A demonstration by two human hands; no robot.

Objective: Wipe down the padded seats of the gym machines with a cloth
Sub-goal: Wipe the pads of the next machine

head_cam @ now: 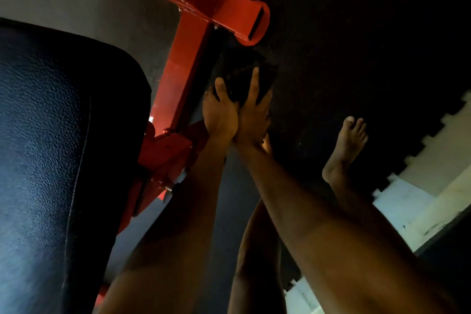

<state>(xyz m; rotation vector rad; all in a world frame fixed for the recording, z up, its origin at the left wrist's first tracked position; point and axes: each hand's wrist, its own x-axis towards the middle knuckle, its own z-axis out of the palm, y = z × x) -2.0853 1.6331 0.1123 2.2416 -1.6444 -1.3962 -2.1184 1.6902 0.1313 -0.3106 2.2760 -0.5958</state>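
Observation:
A dark cloth (243,72) is bunched between both my hands, low near the black floor beside the red frame. My left hand (219,112) grips its left side with the thumb up over it. My right hand (253,115) grips its right side, fingers curled behind the cloth. The two hands touch at the heels. A black padded seat (58,135) with white stitching fills the left of the view, apart from the hands.
The red steel frame (188,41) of the machine runs from the top left down past the seat, with an open tube end (256,24). My bare foot (346,148) stands on the black rubber floor at right. Pale jigsaw-edged flooring (420,186) lies at far right.

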